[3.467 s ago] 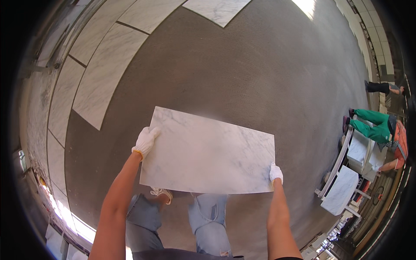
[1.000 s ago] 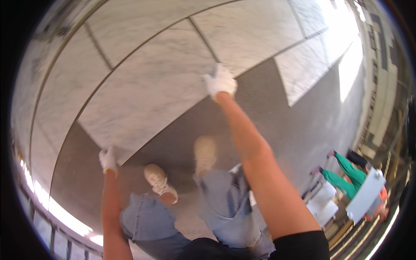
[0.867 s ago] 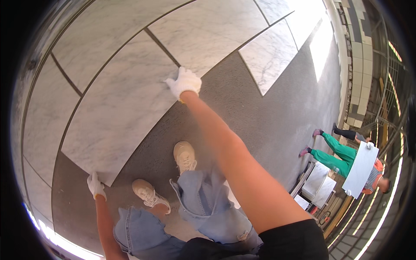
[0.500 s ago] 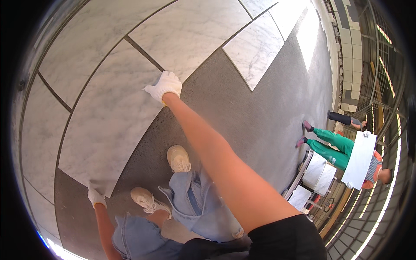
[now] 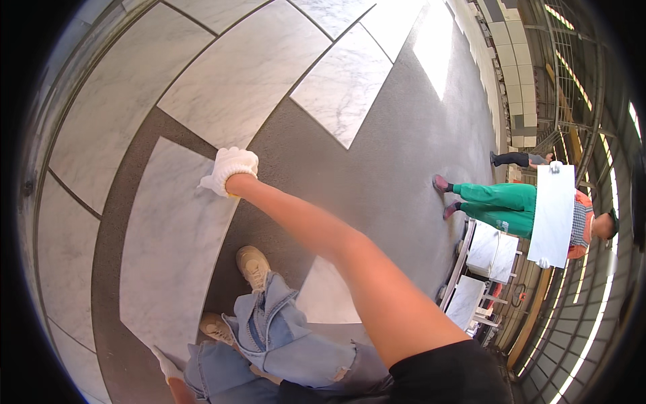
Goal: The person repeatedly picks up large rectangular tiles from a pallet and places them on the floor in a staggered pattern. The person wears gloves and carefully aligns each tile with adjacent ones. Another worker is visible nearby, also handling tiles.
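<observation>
A long white marble slab with grey veins [image 5: 171,232] lies between my two hands, a wide strip of dark floor around its far and left sides. My right hand [image 5: 230,172], in a white knit glove, is closed on its far right corner, thumb on top and fingers over the edge. At the near end my left hand [image 5: 168,367], gloved too and partly cut off by my jeans, grips the slab's edge. Whether the slab is raised off the floor I cannot tell. Beyond it are more laid marble slabs [image 5: 242,71] with narrow dark gaps between them.
Grey floor [image 5: 397,182] stretches to the right. Another pale slab [image 5: 326,296] lies beside my shoe [image 5: 253,266]. At the right a person in green trousers [image 5: 498,202] carries a white slab [image 5: 553,215], near a rack of stacked slabs [image 5: 491,252]. A second person stands farther back.
The slab has come toward me in both hands, away from the laid slabs, and the gap around it has widened. My view has shifted, and a pale slab now shows beside my legs.
</observation>
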`<action>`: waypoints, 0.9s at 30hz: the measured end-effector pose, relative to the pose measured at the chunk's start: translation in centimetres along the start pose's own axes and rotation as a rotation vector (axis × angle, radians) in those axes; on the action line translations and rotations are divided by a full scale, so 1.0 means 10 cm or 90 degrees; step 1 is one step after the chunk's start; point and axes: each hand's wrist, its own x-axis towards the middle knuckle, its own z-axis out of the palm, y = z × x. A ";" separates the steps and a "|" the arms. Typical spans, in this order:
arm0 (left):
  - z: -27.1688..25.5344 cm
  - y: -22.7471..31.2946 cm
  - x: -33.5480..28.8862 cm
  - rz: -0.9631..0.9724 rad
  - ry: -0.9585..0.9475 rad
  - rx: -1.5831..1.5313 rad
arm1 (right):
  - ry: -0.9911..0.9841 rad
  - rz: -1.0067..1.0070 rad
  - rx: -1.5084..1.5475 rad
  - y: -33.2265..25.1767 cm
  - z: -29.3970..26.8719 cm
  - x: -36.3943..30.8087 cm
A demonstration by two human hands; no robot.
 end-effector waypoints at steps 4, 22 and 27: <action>-0.65 0.12 -0.47 -0.053 -0.406 -0.291 | -0.265 -0.130 0.151 -0.20 -0.04 0.03; -1.44 0.76 -2.07 0.005 0.030 0.443 | -0.291 0.117 0.353 1.31 -0.25 -1.85; -1.27 1.32 -3.20 0.169 -0.005 0.633 | -0.250 0.206 0.586 2.55 -0.30 -3.37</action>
